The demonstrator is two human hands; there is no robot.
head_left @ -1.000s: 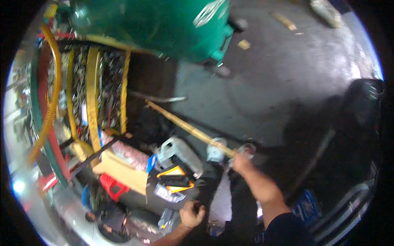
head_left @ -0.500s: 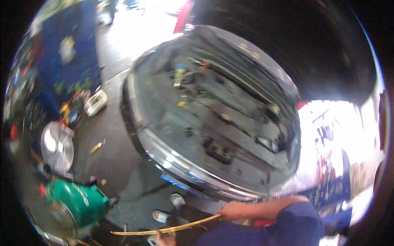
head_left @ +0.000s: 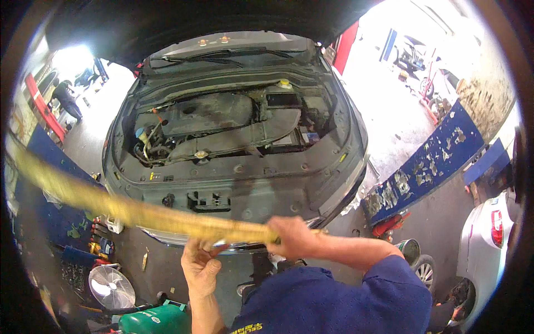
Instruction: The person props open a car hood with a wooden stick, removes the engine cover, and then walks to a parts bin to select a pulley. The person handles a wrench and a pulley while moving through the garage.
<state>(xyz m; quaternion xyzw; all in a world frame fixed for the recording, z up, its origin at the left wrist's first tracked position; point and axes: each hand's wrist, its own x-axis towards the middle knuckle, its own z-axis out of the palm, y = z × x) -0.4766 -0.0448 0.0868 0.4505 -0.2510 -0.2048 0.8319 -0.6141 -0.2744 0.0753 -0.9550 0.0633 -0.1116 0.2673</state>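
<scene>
A long, thin yellow strip (head_left: 146, 215), blurred by motion, crosses in front of me from the far left edge toward the lower middle; its material cannot be made out. My right hand (head_left: 290, 236) is closed round its near end. Lower and to the left, my left hand (head_left: 201, 268) is raised with curled fingers at the strip's lower edge, and the fingertips are partly hidden there. Beyond both hands is the front of a dark car, its engine bay (head_left: 222, 125) exposed under a raised hood (head_left: 211, 19). The strip passes over the bay's front left edge.
A silver fan (head_left: 111, 287) and a green tank (head_left: 156, 320) stand on the floor at lower left. Peeling blue panels (head_left: 425, 164) flank the car. To the right are a white car (head_left: 485, 239) and a metal can (head_left: 409, 251). Red lift posts (head_left: 44, 106) rise farther back.
My view has swung to face the car squarely. Both hands have come up from the lower edge, and the yellow strip has risen with them, now crossing the car's front.
</scene>
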